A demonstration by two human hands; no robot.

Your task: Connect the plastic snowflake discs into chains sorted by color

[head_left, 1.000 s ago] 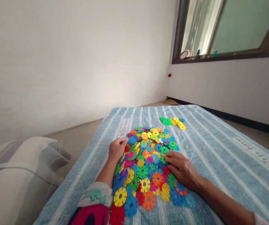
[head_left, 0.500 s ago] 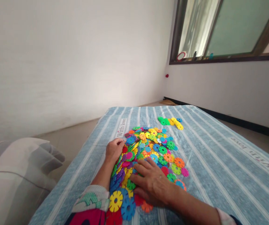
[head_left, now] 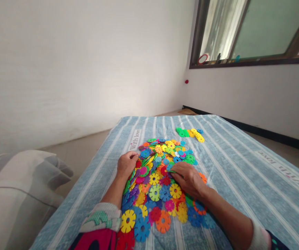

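A heap of colourful notched plastic discs, shaped like flowers, is spread between my two hands. At the heap's left edge my left hand is closed with thumb and forefinger together; whatever they hold, if anything, I cannot make out. My right hand lies over the right side of the heap, fingers curled in a pinch. A thin green flower disc shows edge-on at its fingertips. Close to me lie a yellow disc, a blue disc and an orange disc.
Farther back on the striped cloth is a small group of joined green discs and yellow discs. A grey-and-white draped cloth stands at left. White walls and a window lie beyond.
My right hand has moved away and to the right across the heap, from spread over the discs to pinching a green one. More near discs are uncovered. My left hand has stayed put.
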